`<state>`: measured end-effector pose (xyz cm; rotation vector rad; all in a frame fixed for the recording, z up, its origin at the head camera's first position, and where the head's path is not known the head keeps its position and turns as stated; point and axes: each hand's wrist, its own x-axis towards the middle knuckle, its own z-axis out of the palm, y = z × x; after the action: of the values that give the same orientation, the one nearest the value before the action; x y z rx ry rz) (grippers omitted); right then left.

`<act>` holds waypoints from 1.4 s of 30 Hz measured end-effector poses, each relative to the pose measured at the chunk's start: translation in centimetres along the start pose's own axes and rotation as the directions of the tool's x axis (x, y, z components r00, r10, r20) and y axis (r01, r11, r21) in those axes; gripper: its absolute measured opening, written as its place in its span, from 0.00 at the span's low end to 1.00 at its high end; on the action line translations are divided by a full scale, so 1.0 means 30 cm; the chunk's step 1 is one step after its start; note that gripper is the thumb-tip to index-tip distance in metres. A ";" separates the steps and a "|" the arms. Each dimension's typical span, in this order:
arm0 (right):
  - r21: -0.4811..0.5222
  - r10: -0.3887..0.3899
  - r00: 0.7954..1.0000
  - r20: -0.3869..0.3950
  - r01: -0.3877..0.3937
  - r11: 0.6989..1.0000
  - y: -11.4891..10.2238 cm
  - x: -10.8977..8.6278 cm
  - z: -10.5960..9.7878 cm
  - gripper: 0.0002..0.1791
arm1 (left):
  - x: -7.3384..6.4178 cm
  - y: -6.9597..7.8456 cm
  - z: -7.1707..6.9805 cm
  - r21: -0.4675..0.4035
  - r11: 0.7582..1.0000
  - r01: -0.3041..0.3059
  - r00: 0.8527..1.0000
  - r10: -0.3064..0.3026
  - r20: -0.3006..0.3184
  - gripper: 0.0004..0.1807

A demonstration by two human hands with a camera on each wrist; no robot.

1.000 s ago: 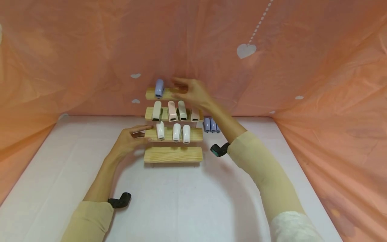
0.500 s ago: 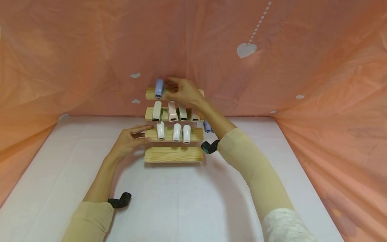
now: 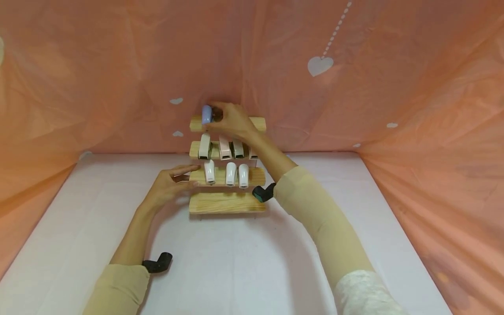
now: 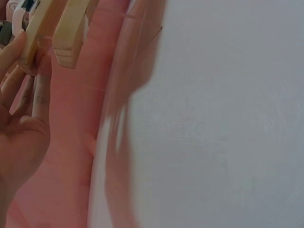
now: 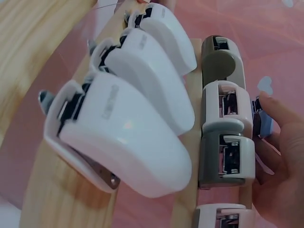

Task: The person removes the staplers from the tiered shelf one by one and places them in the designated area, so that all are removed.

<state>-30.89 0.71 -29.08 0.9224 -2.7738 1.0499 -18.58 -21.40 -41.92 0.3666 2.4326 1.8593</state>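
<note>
A purple stapler [image 3: 206, 114] stands at the left of the top board [image 3: 257, 124] of a tiered wooden display stand. My right hand [image 3: 234, 122] reaches over the stand and pinches this stapler between thumb and fingers. In the right wrist view the purple stapler [image 5: 262, 121] is mostly hidden behind the row in front. My left hand [image 3: 167, 186] grips the left end of the third board [image 3: 198, 176], thumb and fingers on either side of the wood [image 4: 33, 45] in the left wrist view.
Pale pink and grey-white staplers [image 3: 204, 146] line the second board. Several white staplers [image 3: 230, 174] stand on the third. The lowest board [image 3: 227, 203] is bare wood. A peach curtain [image 3: 252, 57] hangs close behind the stand on the white table [image 3: 236, 262].
My right hand has moved left along the top board to the purple stapler and now pinches it. The right forearm now covers the purple staplers on the table. My left hand has stayed put.
</note>
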 end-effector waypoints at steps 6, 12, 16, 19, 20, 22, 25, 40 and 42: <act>0.058 0.016 1.000 -0.010 -0.015 0.998 0.000 -0.014 -0.005 0.40 | -0.001 -0.003 -0.001 0.001 1.000 0.011 1.000 -0.011 0.001 0.29; 0.136 -0.030 0.999 -0.014 0.032 0.990 0.013 -0.028 -0.031 0.39 | -0.002 0.005 -0.003 0.039 0.999 0.004 1.000 -0.004 -0.004 0.28; 0.190 -0.042 0.999 -0.012 0.043 0.981 0.027 -0.046 -0.052 0.38 | -0.004 0.008 -0.003 0.047 0.999 -0.006 1.000 0.006 0.001 0.28; 0.276 -0.030 0.999 -0.018 0.034 0.961 0.043 -0.058 -0.071 0.38 | 0.000 0.010 -0.004 0.053 0.999 -0.011 1.000 0.011 0.001 0.28; 0.299 -0.033 0.999 -0.025 0.039 0.953 0.048 -0.062 -0.079 0.37 | 0.002 0.011 -0.004 0.052 0.999 -0.013 1.000 0.013 0.001 0.28; 0.345 -0.036 0.999 -0.031 0.044 0.938 0.061 -0.071 -0.095 0.37 | 0.008 0.012 -0.004 0.050 0.999 -0.021 1.000 0.021 0.003 0.28; 0.318 -0.051 0.998 -0.042 0.061 0.946 0.084 -0.087 -0.118 0.37 | 0.013 0.008 -0.003 0.046 0.999 -0.030 1.000 0.029 0.007 0.28; 0.199 -0.001 0.999 -0.045 0.010 0.980 0.179 -0.170 -0.198 0.36 | -0.009 0.000 -0.005 0.073 0.997 -0.004 1.000 0.005 -0.005 0.28; 0.218 0.015 0.999 -0.048 -0.005 0.976 0.193 -0.181 -0.205 0.35 | -0.014 0.002 -0.004 0.075 0.997 0.013 1.000 -0.013 -0.007 0.29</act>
<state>-30.59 10.74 -29.04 0.8897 -2.6649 1.3815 -18.19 -21.59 -41.87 0.3484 2.5078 1.7710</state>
